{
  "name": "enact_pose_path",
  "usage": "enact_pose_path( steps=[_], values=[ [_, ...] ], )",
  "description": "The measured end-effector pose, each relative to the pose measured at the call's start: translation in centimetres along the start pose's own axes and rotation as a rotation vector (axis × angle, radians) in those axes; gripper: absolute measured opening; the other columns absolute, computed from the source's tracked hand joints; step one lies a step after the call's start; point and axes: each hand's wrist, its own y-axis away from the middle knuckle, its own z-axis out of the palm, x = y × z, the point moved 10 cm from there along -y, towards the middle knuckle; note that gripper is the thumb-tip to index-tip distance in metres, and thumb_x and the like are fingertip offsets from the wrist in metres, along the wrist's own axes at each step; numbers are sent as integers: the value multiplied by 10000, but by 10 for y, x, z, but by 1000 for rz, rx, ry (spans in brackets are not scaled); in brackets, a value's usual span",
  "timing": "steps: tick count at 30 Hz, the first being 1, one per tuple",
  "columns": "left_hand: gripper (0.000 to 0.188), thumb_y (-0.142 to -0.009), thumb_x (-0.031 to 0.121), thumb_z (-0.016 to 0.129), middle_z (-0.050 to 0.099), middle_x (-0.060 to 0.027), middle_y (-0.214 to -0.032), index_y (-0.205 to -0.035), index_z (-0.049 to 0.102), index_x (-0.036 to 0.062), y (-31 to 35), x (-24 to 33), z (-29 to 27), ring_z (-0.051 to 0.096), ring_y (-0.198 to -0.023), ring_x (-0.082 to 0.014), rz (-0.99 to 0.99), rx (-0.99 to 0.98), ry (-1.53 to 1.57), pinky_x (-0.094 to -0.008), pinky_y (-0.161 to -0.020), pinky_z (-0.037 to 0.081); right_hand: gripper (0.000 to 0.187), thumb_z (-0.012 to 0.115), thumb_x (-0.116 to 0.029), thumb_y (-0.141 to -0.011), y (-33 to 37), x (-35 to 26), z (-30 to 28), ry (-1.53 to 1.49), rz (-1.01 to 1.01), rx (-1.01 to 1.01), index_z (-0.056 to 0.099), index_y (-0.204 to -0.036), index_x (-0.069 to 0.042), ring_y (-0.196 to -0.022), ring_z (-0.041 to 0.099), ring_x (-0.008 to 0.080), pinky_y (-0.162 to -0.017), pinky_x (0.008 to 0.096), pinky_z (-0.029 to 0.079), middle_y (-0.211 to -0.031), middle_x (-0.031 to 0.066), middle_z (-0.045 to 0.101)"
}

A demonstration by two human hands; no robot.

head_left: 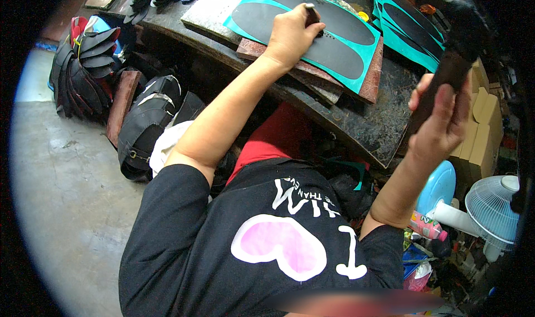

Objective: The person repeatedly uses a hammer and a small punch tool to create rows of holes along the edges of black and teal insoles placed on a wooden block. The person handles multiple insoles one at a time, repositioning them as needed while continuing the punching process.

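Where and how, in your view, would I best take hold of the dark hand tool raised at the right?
Likely by its narrower handle, from the near side, where the right hand wraps it; the broader end points away from the person.

Table [384, 136]: dark top, scuffed and stained; space beneath it in deep shadow. Floor [61, 183]: grey, left of the table, showing fine dark lines and smudges; well lit there. Beyond the table's left end: a reddish-brown surface [58, 16], possibly a wall, though the dim rim of the view prevents confirmation. Right of the table: tan boxes [485, 130], stacked. Right of its near corner: a white-and-blue fan [493, 205], with mixed clutter [418, 261] alongside.
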Motion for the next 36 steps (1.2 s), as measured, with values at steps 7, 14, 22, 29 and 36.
enact_pose_path(
  steps=[7, 14, 22, 29, 36],
  values=[
    [249, -847, 156, 717, 674, -199, -781, -1014, 588, 25, 5, 19, 11, 687, -755, -358, 198, 33, -138, -412, -671, 556, 429, 597, -227, -1001, 24, 58, 31, 667, -69, -234, 541, -1413, -120, -736, 550, 114, -626, 255, 450, -951, 52, 613],
    [113, -884, 77, 699, 714, -91, -810, -915, 635, -12, -8, -52, -24, 707, -738, -144, -233, 135, 539, -276, -639, 583, 432, 634, -209, -979, 37, 89, -8, 445, 353, -169, 564, -1396, -120, -666, 508, 61, -616, 240, 458, -1016, 19, 703],
    [149, -862, 125, 721, 728, -95, -804, -920, 656, 4, -4, -58, -13, 706, -716, -155, -246, -4, 337, -302, -697, 561, 437, 589, -182, -1009, 10, 53, 24, 270, 266, -226, 524, -1438, -130, -605, 459, 41, -542, 194, 402, -785, -19, 557],
    [189, -846, 173, 741, 702, -162, -808, -951, 639, 54, -5, -4, -20, 708, -773, -313, 176, -7, -53, -372, -704, 558, 444, 627, -177, -984, -3, 11, 33, 187, -62, -113, 539, -1411, -89, -674, 605, 82, -604, 224, 492, -910, 37, 691],
    [138, -906, 88, 678, 725, -121, -844, -1001, 628, 1, -3, -34, -15, 717, -755, -169, -138, 42, 134, -300, -688, 588, 437, 655, -178, -957, 13, 75, 29, 584, 217, -203, 571, -1382, -123, -854, 690, 190, -761, 310, 523, -1078, 119, 720]
  ],
)
